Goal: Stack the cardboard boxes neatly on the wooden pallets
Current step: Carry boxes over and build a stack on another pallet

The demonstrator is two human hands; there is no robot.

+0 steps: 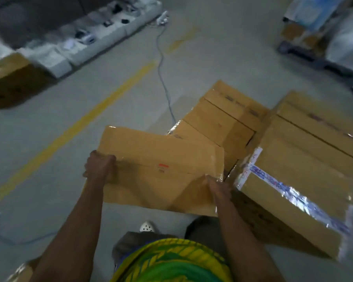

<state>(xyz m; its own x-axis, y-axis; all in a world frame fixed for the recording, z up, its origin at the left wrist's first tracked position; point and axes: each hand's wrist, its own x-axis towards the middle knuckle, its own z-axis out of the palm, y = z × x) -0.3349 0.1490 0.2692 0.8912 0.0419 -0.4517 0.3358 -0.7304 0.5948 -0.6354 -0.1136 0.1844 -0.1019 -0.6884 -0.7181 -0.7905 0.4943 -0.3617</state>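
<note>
We look down on a flat cardboard box [161,169] held in the air in front of us, above a smooth grey concrete floor [49,139]. The box is wide, shallow and rectangular, of plain brown card, creased near its right corner, with a small red label on top whose print is too blurred to read. Our left hand [99,166] grips its left edge with the fingers curled over the rim. Our right hand [218,187] clasps the near right corner, where clear tape shines; its fingertips are hidden by the card.

Just beside the held box, to the right, stands a large box [293,190] sealed with glossy printed tape that reflects the light. Behind it lies a row of boxes [218,119], long and narrow, packed side against side, and another stack [318,127] further right. What they rest on is hidden from us.

A worn yellow line [94,119] runs slantwise across the floor, and a thin grey cable [163,78] snakes over it. At the upper left we see white foam-like blocks [86,41] holding small dark items, too blurred to name, and a brown carton [12,82] cut off by the edge. At the upper right, wrapped goods [314,27] are smeared by motion. Below, a yellow and green shirt [171,261] and a white perforated shoe [148,226] show
</note>
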